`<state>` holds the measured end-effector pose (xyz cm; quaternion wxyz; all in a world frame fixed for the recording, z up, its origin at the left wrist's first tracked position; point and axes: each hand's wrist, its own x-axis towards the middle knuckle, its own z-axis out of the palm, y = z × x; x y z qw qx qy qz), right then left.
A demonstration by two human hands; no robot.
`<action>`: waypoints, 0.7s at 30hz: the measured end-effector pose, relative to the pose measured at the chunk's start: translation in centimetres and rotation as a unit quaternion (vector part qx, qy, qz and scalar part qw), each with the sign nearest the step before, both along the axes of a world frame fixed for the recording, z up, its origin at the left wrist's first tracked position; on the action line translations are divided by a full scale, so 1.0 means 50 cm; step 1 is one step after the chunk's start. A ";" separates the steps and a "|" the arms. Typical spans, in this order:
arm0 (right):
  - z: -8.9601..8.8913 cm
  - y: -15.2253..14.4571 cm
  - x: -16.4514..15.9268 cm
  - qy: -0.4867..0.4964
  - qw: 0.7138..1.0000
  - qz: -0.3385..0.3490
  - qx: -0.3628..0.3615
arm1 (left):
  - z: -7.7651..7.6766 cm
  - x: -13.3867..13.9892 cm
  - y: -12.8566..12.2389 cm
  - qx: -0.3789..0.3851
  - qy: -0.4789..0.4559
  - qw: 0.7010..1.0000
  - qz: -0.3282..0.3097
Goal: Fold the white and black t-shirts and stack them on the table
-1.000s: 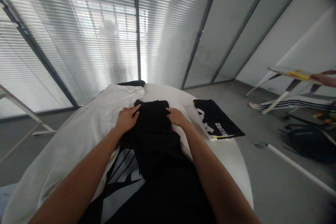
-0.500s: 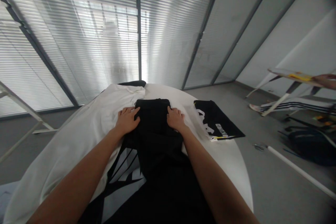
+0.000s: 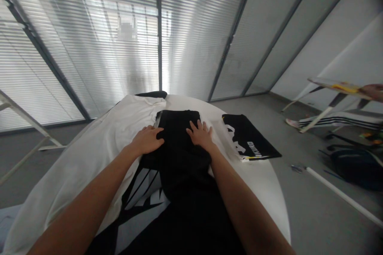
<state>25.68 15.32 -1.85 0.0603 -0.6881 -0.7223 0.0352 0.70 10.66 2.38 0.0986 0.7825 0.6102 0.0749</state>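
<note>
A piece of black cloth (image 3: 179, 125), perhaps a garment, lies on the white round table with its far end folded straight. My left hand (image 3: 149, 139) rests along its left edge, thumb and fingers apart and touching the cloth. On the right side, my right hand (image 3: 201, 133) lies flat on it with fingers spread. Toward me the cloth runs into more black fabric with a grey and white print (image 3: 143, 203); where one ends and the other begins, I cannot tell. White fabric (image 3: 98, 155) spreads under and beyond my left forearm.
A folded black item with white lettering (image 3: 251, 137) sits at the right edge of the table (image 3: 269, 195). A dark object (image 3: 152, 94) lies at the far edge. To the right are another table (image 3: 332, 83), a person's hand (image 3: 372, 91), striped trousers and a white pole (image 3: 344, 197).
The fingers of my right hand have spread and moved inward onto the black cloth. The cloth's far end has shifted slightly right and looks smoother. My left hand has slid slightly right.
</note>
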 end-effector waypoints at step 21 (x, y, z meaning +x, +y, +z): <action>0.048 -0.044 0.019 0.022 0.988 0.083 -0.131 | -0.058 -0.007 0.019 0.091 0.001 0.995 0.042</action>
